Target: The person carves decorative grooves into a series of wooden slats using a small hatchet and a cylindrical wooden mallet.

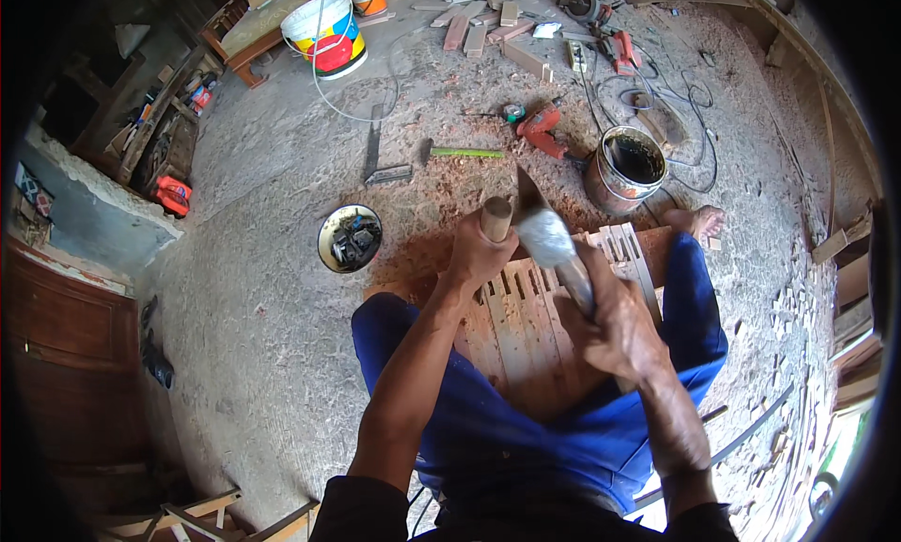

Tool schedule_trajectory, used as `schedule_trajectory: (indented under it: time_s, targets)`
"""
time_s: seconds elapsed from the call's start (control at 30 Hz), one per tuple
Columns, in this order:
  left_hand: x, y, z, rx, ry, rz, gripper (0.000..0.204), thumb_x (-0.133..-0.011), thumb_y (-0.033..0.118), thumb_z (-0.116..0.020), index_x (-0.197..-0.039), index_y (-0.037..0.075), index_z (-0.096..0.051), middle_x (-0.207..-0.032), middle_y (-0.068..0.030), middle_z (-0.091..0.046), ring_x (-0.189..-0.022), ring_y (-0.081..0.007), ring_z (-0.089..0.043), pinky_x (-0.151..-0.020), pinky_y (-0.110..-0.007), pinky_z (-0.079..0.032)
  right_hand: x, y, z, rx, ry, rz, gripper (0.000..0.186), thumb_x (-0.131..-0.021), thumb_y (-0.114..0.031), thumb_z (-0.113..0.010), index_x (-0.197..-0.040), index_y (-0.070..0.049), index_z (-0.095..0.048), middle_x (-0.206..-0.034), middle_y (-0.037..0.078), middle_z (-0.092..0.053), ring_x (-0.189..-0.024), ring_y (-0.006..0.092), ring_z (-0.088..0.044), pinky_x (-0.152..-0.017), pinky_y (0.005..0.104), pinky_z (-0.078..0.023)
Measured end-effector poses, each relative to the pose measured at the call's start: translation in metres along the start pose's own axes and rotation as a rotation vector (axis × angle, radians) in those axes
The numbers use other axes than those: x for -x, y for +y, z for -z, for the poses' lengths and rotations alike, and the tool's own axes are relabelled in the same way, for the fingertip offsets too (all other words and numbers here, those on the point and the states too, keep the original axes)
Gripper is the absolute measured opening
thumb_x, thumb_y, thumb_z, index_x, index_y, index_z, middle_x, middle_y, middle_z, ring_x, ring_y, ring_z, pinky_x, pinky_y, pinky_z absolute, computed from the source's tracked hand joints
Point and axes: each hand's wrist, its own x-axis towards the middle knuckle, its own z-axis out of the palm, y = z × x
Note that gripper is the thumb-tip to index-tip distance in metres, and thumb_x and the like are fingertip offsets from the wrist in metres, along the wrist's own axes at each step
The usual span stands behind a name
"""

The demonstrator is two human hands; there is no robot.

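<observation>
My left hand [474,256] grips an upright wooden tool handle [496,213], probably a chisel's; its lower end is hidden. My right hand [615,321] is closed around a hatchet-like tool [549,237], its metal head blurred and raised just right of the handle's top. Beneath both hands, pale boards [516,335] with rows of cut slots lie side by side between my blue-clad legs, scattered with shavings.
A bowl of metal parts [349,237], paint-stained bucket [625,171], red power tool [542,129], green-handled hammer [469,152] and metal square [375,143] surround me. Farther back are colourful buckets [324,49], cables and wood offcuts [474,35]. A wooden door [70,373] stands left.
</observation>
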Motion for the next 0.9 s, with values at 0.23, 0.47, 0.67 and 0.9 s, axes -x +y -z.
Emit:
schedule_trajectory:
  time_s: [0.23,0.47,0.67,0.9]
  targets:
    - [0.025,0.026,0.013,-0.015,0.073,0.058,0.027,-0.076,0.001,-0.077,-0.101,0.001,-0.068,-0.091,-0.0083,-0.073,-0.082,-0.0175,-0.071,-0.074,-0.033,-0.056,-0.035,0.027,-0.008,0.291,-0.061,0.272,0.075,-0.074,-0.005,-0.065,-0.143,0.001,-0.037,-0.085,0.023,-0.068,-0.073,0.0424,-0.068,-0.065,0.0495,-0.055]
    - [0.04,0.024,0.009,0.068,0.217,-0.013,0.028,-0.077,0.007,-0.078,-0.103,0.001,-0.068,-0.097,-0.0127,-0.072,-0.091,-0.0239,-0.071,-0.08,-0.038,-0.055,-0.021,-0.045,0.027,0.359,-0.075,0.221,0.051,-0.083,-0.008,-0.063,-0.129,0.001,-0.043,-0.083,0.021,-0.068,-0.069,0.0402,-0.069,-0.061,0.0483,-0.056]
    - [0.064,0.02,0.003,-0.075,0.017,-0.01,0.039,-0.079,-0.006,-0.07,-0.116,0.002,-0.058,-0.106,-0.0096,-0.067,-0.1,-0.0224,-0.066,-0.085,-0.034,-0.053,-0.025,0.032,-0.015,0.384,-0.039,0.351,0.055,-0.079,-0.007,-0.062,-0.131,-0.005,-0.045,-0.073,0.017,-0.067,-0.063,0.0372,-0.067,-0.055,0.047,-0.054]
    - [0.033,0.016,0.012,-0.033,0.11,0.031,0.02,-0.082,0.004,-0.075,-0.101,0.0,-0.068,-0.097,-0.0069,-0.071,-0.089,-0.0159,-0.068,-0.074,-0.034,-0.055,-0.025,-0.042,0.032,-0.046,0.219,0.36,0.039,-0.083,-0.012,-0.064,-0.118,-0.004,-0.049,-0.075,0.015,-0.063,-0.059,0.0245,-0.065,-0.051,0.0398,-0.051]
